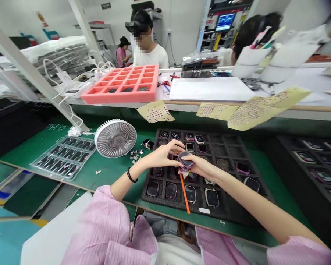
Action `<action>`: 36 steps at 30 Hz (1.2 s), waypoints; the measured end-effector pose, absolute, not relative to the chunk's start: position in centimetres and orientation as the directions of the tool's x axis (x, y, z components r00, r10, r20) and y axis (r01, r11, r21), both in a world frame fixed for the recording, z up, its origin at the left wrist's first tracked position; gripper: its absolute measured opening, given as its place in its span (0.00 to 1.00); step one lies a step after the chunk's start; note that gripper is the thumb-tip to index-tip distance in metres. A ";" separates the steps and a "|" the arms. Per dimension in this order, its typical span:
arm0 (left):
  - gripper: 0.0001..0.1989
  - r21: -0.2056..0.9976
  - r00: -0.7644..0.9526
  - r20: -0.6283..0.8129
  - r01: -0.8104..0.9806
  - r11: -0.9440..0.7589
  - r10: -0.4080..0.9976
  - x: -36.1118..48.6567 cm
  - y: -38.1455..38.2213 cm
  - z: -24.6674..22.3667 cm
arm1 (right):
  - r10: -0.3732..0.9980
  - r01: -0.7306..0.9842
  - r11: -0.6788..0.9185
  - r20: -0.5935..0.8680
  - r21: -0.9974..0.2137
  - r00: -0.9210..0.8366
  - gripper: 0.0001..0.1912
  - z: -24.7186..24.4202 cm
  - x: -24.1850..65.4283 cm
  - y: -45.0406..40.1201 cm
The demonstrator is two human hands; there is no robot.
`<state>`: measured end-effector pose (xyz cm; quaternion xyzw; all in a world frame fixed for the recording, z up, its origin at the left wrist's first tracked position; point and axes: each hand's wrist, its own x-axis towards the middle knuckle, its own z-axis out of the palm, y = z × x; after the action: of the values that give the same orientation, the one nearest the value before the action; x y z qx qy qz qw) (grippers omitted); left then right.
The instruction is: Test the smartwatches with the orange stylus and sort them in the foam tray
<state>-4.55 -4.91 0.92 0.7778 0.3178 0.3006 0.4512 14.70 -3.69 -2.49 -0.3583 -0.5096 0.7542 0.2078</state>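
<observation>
Centrally, hands [162, 155] hold a smartwatch [185, 161] over black tray [228, 145], desk fan [115, 138] beside

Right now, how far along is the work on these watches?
Looks done: most slots of the black tray hold watches, and small scraps lie by the fan. In hand: one watch, held by the left hand and right hand. Left: the upper-right slots stand empty; which watches are finished, I cannot tell.

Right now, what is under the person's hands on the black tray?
Smartwatch cases sit in pockets of the black tray; an orange stick lies on it. The pockets directly below the left hand and right hand are covered, contents unseen.
</observation>
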 end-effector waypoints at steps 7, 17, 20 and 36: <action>0.34 0.638 0.481 0.268 0.561 -0.528 0.835 4.4 -1.7 -3.0 | 0.929 0.348 0.276 0.156 -0.896 -0.337 0.37 -6.2 18.6 0.2; 0.32 0.555 0.431 0.480 0.526 -0.645 0.764 5.4 2.0 -6.6 | 0.962 0.271 0.188 0.121 -0.944 -0.246 0.48 -6.5 20.6 0.6; 0.30 0.562 0.430 0.530 0.467 -0.682 0.731 4.7 2.0 -6.4 | 0.928 0.067 0.026 -0.001 -0.997 -0.372 0.48 -5.8 22.1 0.9; 0.25 0.526 0.420 0.653 0.348 -0.776 0.631 4.8 1.0 -6.0 | 0.883 -0.039 -0.140 -0.107 -0.989 -0.456 0.35 -3.7 23.2 0.6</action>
<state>4.80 1.01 -5.96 0.8278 0.2956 0.4503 0.1568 23.22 0.61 -3.70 -0.3826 -0.5519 0.6508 0.3542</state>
